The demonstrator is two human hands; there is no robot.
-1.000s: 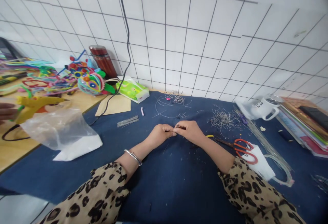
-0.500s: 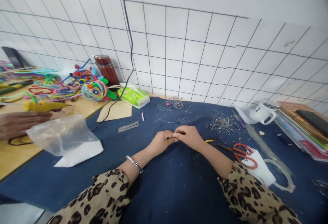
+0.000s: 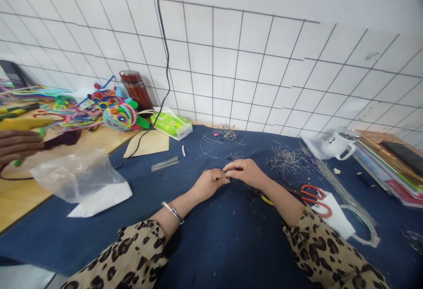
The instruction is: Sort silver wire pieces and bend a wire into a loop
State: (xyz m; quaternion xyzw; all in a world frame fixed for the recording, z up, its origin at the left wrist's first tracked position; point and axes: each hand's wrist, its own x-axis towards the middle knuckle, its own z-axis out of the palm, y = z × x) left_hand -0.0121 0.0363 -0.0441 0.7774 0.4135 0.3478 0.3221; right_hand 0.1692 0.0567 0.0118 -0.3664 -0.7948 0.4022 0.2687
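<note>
My left hand (image 3: 209,182) and my right hand (image 3: 246,172) meet fingertip to fingertip over the dark blue cloth (image 3: 211,236). Both are pinched closed on something small and thin, too small to name. A silver bangle (image 3: 172,212) sits on my left wrist, and both arms wear leopard-print sleeves. Behind my hands lie a loop of thin wire (image 3: 211,146) and a heap of cut wire bits (image 3: 288,159). Red-handled scissors (image 3: 312,194) lie just right of my right forearm.
Another person's hand (image 3: 15,146) holds something dark at the far left, above a clear plastic bag (image 3: 74,176). Colourful pipe-cleaner crafts (image 3: 115,115), a brown flask (image 3: 134,88), a green tissue pack (image 3: 172,124), a white mug (image 3: 340,141) and stacked books (image 3: 393,161) ring the cloth.
My right hand has flattened slightly over the left fingertips. The other person's hand at the left rose and now holds a dark piece; the yellow glue gun shifted left.
</note>
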